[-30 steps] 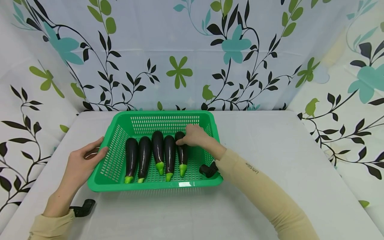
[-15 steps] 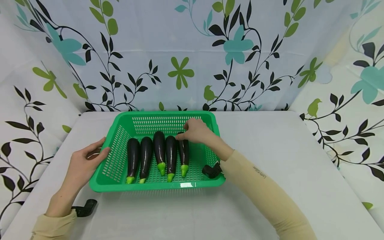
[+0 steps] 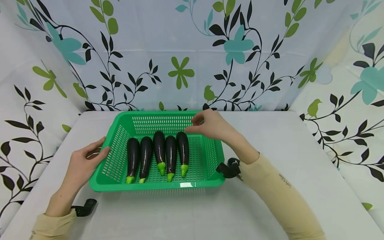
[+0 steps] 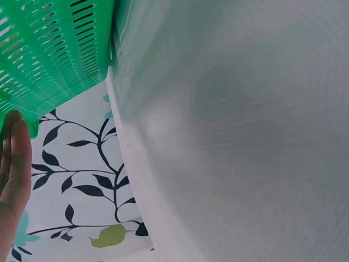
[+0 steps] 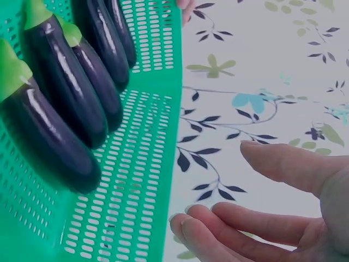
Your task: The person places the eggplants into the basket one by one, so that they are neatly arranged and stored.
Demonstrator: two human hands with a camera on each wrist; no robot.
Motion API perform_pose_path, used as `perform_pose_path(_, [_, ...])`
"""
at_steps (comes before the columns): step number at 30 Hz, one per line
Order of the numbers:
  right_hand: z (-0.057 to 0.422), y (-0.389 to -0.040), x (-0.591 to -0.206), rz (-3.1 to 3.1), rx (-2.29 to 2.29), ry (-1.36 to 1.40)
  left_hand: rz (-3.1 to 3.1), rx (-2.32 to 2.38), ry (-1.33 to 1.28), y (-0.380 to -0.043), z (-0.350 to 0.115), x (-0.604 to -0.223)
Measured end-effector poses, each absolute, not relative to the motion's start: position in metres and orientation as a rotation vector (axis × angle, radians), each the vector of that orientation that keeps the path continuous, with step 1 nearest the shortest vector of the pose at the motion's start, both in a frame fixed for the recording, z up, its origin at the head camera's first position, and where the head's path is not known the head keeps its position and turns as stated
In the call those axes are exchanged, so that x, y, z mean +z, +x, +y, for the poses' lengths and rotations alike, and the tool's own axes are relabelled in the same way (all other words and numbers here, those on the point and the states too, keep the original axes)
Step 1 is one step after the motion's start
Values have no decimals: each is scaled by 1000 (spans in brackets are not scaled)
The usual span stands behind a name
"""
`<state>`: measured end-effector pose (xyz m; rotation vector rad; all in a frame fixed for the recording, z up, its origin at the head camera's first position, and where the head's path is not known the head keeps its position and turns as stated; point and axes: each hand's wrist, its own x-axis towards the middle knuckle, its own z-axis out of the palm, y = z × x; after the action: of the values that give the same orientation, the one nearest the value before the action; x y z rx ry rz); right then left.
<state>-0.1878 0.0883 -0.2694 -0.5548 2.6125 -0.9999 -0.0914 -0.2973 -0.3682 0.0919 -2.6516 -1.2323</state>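
Note:
A green plastic basket with slotted walls holds several dark purple eggplants lying side by side, their green stem ends toward the front. At the basket's left side my left hand grips the rim, thumb on top and fingers along the outer wall; the left wrist view shows those fingers against the rim. My right hand hovers over the back right corner, apart from the rightmost eggplant. Nothing lies between its thumb and fingers in the right wrist view.
The basket rests on a white-covered table. Cloth walls with printed leaves and flowers stand behind and at both sides. Black wrist cameras are strapped to both wrists.
My right hand has let go of the rightmost eggplant and moved up and to the right. That eggplant now lies in full view. My left hand has stayed at the rim.

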Motion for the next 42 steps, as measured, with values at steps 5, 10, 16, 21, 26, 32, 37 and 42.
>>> perform_pose_path(5, [106, -183, -274, 2635, -1055, -573, -2649, -1225, 99, -92, -298, -368])
perform_pose_path(10, [127, -176, -276, 2598, -1171, -577, -2655, -1231, 107, -92, -298, -368])
perform_pose_path(16, [154, -166, -281, 2619, -1210, -494, -2661, -1232, 110, -92, -298, -368])
perform_pose_path(21, [176, -159, -288, 2649, -1209, -420, -2656, -1228, 106, -92, -297, -367])
perform_pose_path(26, [196, -153, -301, 2589, -1245, -384, -2651, -1241, 105, -92, -298, -366])
perform_pose_path(32, [215, -147, -316, 2540, -1273, -418, -2654, -1243, 108, -91, -299, -367])
perform_pose_path(37, [227, -144, -325, 2507, -1266, -425, -2658, -1232, 117, -91, -299, -367])
perform_pose_path(42, [241, -141, -336, 2487, -1270, -407, -2659, -1231, 122, -91, -298, -367])
